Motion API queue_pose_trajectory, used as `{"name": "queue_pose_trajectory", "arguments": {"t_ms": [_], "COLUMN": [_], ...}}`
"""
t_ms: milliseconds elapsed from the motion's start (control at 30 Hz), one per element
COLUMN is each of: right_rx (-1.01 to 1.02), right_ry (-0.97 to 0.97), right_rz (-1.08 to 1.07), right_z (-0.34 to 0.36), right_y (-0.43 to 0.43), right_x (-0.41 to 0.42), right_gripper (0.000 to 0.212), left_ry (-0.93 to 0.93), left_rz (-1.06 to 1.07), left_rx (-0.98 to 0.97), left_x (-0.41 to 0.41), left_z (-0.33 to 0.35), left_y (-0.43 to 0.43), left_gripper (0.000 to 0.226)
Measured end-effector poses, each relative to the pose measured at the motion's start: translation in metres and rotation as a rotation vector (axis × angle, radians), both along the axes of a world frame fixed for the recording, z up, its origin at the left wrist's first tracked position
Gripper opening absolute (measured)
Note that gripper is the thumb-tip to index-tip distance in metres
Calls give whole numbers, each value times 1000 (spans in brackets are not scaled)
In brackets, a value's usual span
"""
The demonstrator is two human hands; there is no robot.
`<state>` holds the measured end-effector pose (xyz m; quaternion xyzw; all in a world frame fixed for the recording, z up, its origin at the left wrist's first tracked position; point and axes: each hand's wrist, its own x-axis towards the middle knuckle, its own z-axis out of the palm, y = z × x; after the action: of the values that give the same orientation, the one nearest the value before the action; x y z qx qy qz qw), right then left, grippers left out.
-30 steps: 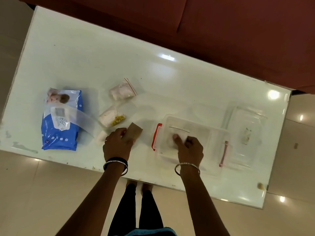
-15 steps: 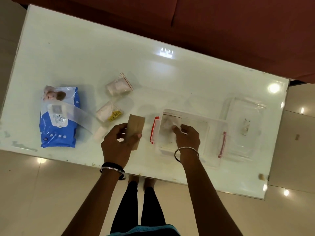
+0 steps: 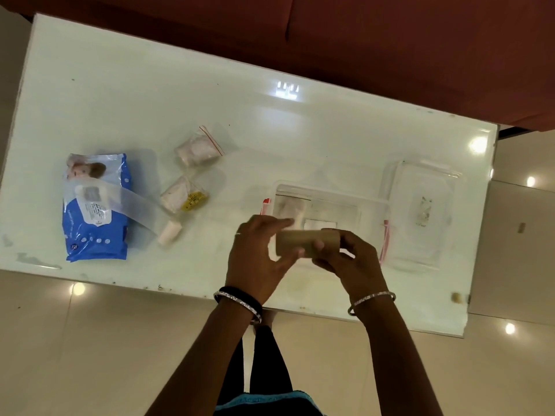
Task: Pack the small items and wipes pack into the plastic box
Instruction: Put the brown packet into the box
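Observation:
A small brown cardboard packet (image 3: pixel 303 242) is held level between my left hand (image 3: pixel 258 259) and my right hand (image 3: pixel 348 259), just above the near edge of the clear plastic box (image 3: pixel 345 199) with red latches. Inside the box lie a zip bag with something pale and a white flat item. On the table's left lies the blue wipes pack (image 3: pixel 94 207) with its clear flap peeled open. Between it and the box are two small zip bags (image 3: pixel 198 148) (image 3: pixel 183 196) and a small white roll (image 3: pixel 169 233).
The box's clear lid (image 3: pixel 423 211) lies on the white glossy table (image 3: pixel 150 100), right of the box. A dark red sofa (image 3: pixel 390 40) runs along the far table edge. Tiled floor and my legs show below the near edge.
My left hand carried the brown packet rightward from beside the box to above its near edge. My right hand came out of the box and took the packet's other end.

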<state>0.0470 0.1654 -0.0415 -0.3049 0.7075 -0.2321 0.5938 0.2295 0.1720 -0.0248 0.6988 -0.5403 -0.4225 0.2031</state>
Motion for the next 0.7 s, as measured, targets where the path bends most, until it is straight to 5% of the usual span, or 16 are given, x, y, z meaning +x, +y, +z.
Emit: {"name": "queue_pose_trajectory", "arguments": {"t_ms": [167,333,700], "right_rx": [178,342,421], "right_ry": [199,299,731], "right_rz": [-46,-30,213], "right_z": [-31,-55,-40], "right_y": [-10,-20,-28], "right_x": [-9,13,38], "right_gripper": [39,40,35], "left_ry": [-29,98,230], "left_rz": [307,404,490], "left_rx": [108,311,372], "left_x": [14,17,32], "left_z": [-16,-27,-33], "left_y": [12,17,14], "left_gripper": [41,30,12]}}
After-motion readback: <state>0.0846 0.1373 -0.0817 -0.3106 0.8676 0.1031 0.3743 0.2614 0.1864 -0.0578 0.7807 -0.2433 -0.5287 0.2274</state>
